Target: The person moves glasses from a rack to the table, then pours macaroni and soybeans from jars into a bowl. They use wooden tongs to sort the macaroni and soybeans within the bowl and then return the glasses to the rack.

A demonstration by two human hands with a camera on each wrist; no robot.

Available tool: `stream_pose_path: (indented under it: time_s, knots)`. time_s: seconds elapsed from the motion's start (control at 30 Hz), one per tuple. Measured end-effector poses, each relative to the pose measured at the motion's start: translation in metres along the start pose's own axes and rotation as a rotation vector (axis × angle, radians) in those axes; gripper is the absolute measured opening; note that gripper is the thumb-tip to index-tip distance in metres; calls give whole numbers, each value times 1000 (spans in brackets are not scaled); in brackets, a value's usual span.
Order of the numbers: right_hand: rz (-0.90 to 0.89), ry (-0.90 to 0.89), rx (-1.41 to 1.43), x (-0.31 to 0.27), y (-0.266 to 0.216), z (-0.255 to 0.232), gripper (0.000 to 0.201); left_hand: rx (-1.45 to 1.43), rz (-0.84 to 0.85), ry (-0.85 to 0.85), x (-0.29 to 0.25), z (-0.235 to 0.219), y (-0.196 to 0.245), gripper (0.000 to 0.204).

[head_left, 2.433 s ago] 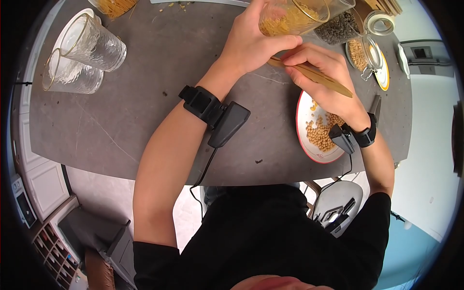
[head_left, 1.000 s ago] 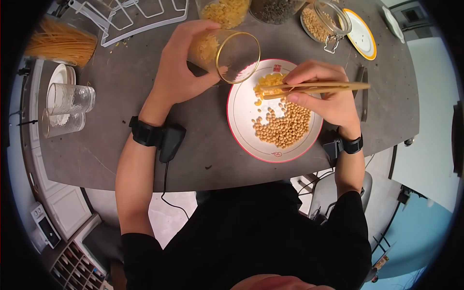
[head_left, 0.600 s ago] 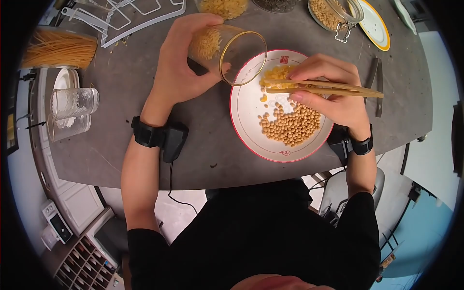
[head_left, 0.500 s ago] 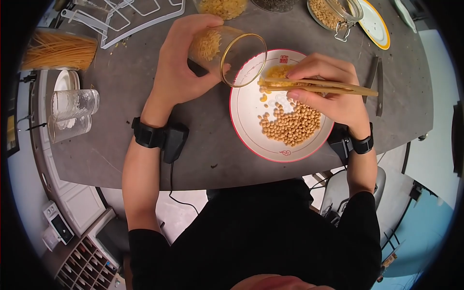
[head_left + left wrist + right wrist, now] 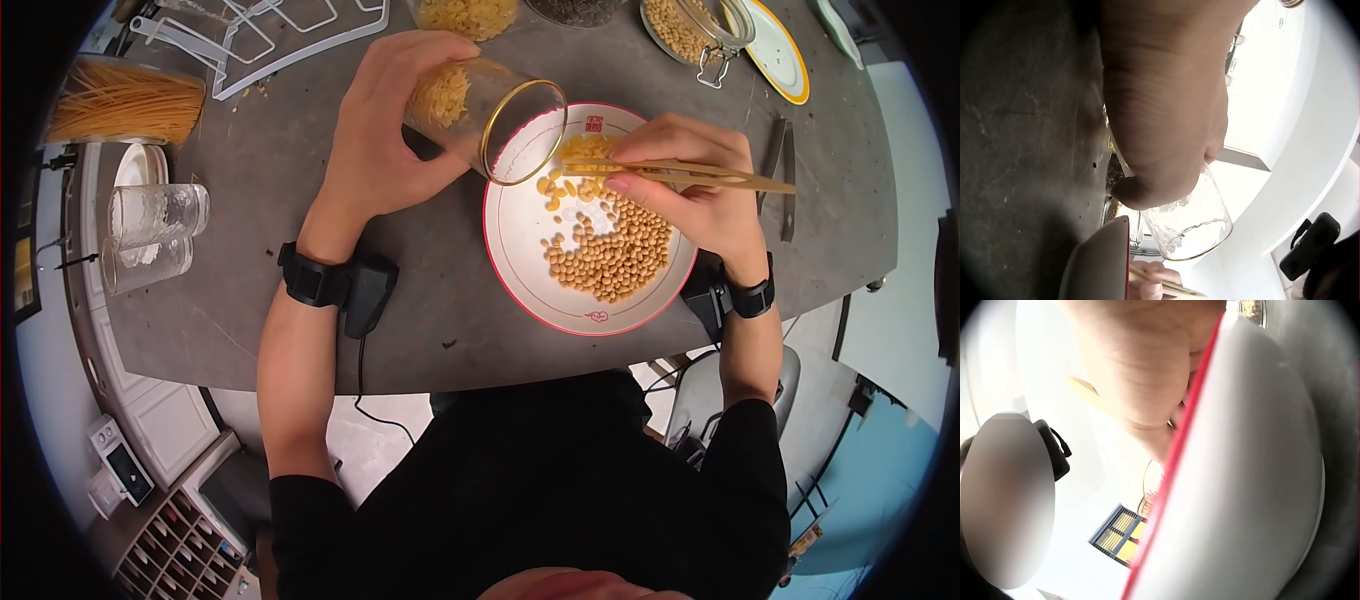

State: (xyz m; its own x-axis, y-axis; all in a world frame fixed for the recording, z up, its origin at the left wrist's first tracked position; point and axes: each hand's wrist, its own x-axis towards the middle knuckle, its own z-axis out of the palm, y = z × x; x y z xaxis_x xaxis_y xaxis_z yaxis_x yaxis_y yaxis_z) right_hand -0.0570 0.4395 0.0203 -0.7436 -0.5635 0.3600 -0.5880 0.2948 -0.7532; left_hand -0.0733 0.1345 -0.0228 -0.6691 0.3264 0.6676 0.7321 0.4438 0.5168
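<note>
The left hand grips a gold-rimmed glass, tilted with its mouth toward the plate and yellow pasta pieces lying deep inside. In the left wrist view the left hand is wrapped round the same glass. Wooden tongs or chopsticks are pinched by the right hand, their tips at the yellow pieces on the red-rimmed plate. Tan beans lie in the plate's lower part. The right wrist view shows the right hand above the plate's outer wall.
Further back stand a jar of yellow pasta, a jar of dark bits and an open bean jar. A yellow-rimmed plate and metal tongs lie right. Two glasses, spaghetti and a white rack are left.
The glass and left hand have come over beside the plate and moved slightly right. The tongs or chopsticks have gone from near the glass down to the plate, and their tips have closed together.
</note>
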Motion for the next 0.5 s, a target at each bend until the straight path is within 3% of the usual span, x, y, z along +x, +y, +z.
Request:
stream_pose_path:
  time_s: [0.17,0.23,0.33,0.5]
  knots:
    - [59,82,202,-4,2,-1,15,8,20,-1,1,0,2,63]
    - [102,221,466,-9,7,4,20,46,24,-11,2,-1,2,62]
    - [99,255,671,-9,10,6,26,40,20,-7,2,-1,3,62]
    - [91,247,615,-3,-1,11,22,47,25,-20,2,1,3,62]
